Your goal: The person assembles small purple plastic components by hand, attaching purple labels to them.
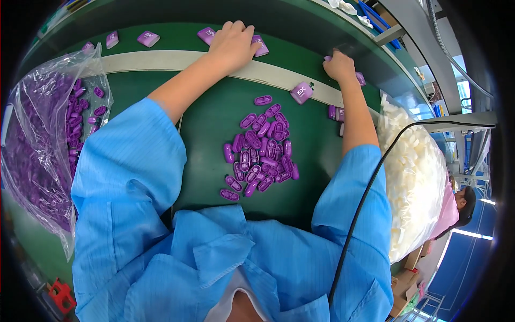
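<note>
My left hand (233,47) reaches across the pale rail onto the far green strip, its fingers bent. Its thumb and index finger close on a light purple case (260,46) with white print; another purple case (206,35) lies against its other side. Farther right, my right hand (339,66) is closed, and a bit of a purple piece (327,58) shows at its fingertips, the rest hidden. One printed purple case (302,93) leans at the rail between my arms. Nearer me, small dark purple oval shells (261,145) lie in a loose heap on the green tabletop (204,134).
A clear bag (37,145) of purple shells stands left, a bag of cream-white pieces (410,182) right. More purple cases (148,38) line the strip beyond the curved rail (145,61). A black cable (365,188) crosses my right sleeve. Someone in pink (448,209) is at far right.
</note>
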The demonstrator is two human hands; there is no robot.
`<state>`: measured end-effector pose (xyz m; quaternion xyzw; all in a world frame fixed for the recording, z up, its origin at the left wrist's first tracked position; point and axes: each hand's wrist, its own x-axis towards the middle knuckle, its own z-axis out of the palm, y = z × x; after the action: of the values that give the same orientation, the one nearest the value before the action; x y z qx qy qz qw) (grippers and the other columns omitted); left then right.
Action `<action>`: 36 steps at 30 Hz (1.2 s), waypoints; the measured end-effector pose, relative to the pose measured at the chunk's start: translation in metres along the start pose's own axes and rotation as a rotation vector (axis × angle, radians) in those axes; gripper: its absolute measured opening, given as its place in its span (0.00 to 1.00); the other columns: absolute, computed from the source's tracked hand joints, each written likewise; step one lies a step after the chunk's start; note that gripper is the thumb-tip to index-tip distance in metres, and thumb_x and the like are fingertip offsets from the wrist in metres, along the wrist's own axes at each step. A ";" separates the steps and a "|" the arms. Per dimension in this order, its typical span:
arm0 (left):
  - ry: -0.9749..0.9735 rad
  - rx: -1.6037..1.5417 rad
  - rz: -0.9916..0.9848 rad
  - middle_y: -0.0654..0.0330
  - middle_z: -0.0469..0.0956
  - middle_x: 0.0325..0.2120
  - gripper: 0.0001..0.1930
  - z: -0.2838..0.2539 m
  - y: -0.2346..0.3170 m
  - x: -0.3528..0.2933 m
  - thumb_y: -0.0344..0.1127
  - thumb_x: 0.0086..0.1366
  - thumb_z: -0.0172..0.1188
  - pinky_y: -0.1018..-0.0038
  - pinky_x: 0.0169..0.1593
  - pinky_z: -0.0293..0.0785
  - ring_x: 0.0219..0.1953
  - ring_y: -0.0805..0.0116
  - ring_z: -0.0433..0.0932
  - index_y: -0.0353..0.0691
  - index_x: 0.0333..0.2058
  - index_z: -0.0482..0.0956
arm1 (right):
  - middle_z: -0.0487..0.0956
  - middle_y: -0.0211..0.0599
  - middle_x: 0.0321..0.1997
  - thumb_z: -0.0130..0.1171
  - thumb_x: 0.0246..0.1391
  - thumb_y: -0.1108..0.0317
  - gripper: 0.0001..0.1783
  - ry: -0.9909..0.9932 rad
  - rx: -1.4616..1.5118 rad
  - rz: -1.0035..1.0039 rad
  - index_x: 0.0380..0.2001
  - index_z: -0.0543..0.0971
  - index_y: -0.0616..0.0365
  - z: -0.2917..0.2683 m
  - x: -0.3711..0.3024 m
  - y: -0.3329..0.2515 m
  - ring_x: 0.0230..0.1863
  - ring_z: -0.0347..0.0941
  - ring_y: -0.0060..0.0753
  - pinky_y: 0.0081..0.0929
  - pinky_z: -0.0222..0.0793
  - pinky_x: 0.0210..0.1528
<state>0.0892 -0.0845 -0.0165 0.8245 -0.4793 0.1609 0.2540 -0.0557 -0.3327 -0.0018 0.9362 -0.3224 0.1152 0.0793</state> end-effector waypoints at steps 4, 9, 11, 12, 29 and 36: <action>-0.004 -0.249 0.131 0.53 0.73 0.34 0.11 -0.030 0.008 -0.039 0.33 0.55 0.55 0.66 0.42 0.69 0.40 0.57 0.71 0.36 0.36 0.77 | 0.75 0.51 0.39 0.56 0.41 0.67 0.19 0.069 0.007 -0.049 0.39 0.73 0.64 -0.006 -0.016 -0.012 0.42 0.71 0.54 0.39 0.68 0.44; -0.240 -0.408 0.112 0.54 0.72 0.31 0.10 -0.053 0.040 -0.074 0.32 0.53 0.57 0.67 0.41 0.69 0.36 0.56 0.72 0.36 0.34 0.78 | 0.76 0.47 0.30 0.62 0.40 0.63 0.19 0.190 0.471 -0.122 0.35 0.76 0.64 -0.049 -0.067 -0.049 0.34 0.73 0.42 0.31 0.69 0.35; -0.250 -0.329 0.163 0.54 0.72 0.31 0.10 -0.051 0.049 -0.075 0.32 0.53 0.57 0.66 0.41 0.70 0.36 0.56 0.72 0.36 0.33 0.78 | 0.76 0.39 0.27 0.64 0.42 0.61 0.17 -0.044 1.008 0.044 0.32 0.77 0.63 -0.060 -0.092 -0.069 0.27 0.71 0.28 0.20 0.66 0.28; -0.261 -0.248 0.220 0.54 0.73 0.30 0.10 -0.050 0.052 -0.076 0.32 0.53 0.58 0.66 0.42 0.70 0.35 0.56 0.73 0.36 0.33 0.78 | 0.75 0.35 0.26 0.63 0.44 0.61 0.15 -0.263 1.324 0.180 0.31 0.78 0.63 -0.063 -0.102 -0.076 0.25 0.69 0.20 0.15 0.62 0.25; -0.393 -1.295 -0.405 0.59 0.77 0.34 0.19 -0.050 0.029 -0.068 0.28 0.58 0.56 0.80 0.41 0.73 0.33 0.75 0.76 0.37 0.50 0.70 | 0.76 0.35 0.33 0.58 0.50 0.72 0.13 -0.371 1.676 0.124 0.39 0.73 0.66 -0.054 -0.137 -0.112 0.29 0.72 0.19 0.15 0.70 0.34; -0.300 -1.124 -0.265 0.58 0.77 0.34 0.17 -0.051 0.031 -0.073 0.29 0.58 0.57 0.80 0.41 0.73 0.34 0.75 0.76 0.34 0.47 0.72 | 0.77 0.36 0.34 0.57 0.50 0.74 0.13 -0.362 1.713 0.066 0.40 0.73 0.66 -0.055 -0.141 -0.113 0.30 0.72 0.20 0.16 0.71 0.35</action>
<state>0.0255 -0.0165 -0.0034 0.6302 -0.4146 -0.2686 0.5990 -0.1028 -0.1500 0.0049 0.6680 -0.1596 0.1695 -0.7068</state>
